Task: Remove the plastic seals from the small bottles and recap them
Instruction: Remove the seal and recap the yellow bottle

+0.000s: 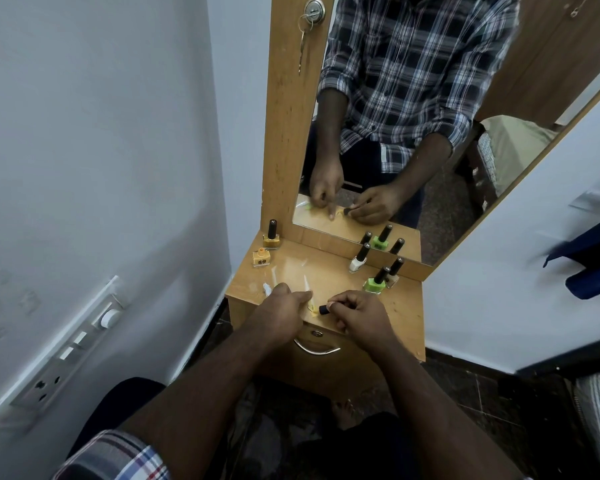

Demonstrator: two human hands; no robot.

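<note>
My right hand (357,315) grips a black cap (323,309) near the front edge of the wooden dresser top (400,306). My left hand (280,311) is curled beside it, fingers pinching at a small yellow piece (313,309) between the two hands; the bottle itself is hidden. At the back left stand a capped yellow bottle (272,237) and an uncapped orange-yellow bottle (261,258). On the right stand a white bottle (359,260), a green bottle (376,281) and a beige bottle (394,273), all with black caps.
Clear plastic scraps (268,288) lie on the top by my left hand. A mirror (430,133) rises behind the bottles, with a key in the lock (313,11) above. A drawer handle (316,348) sits below my hands. A wall switchboard (70,351) is at left.
</note>
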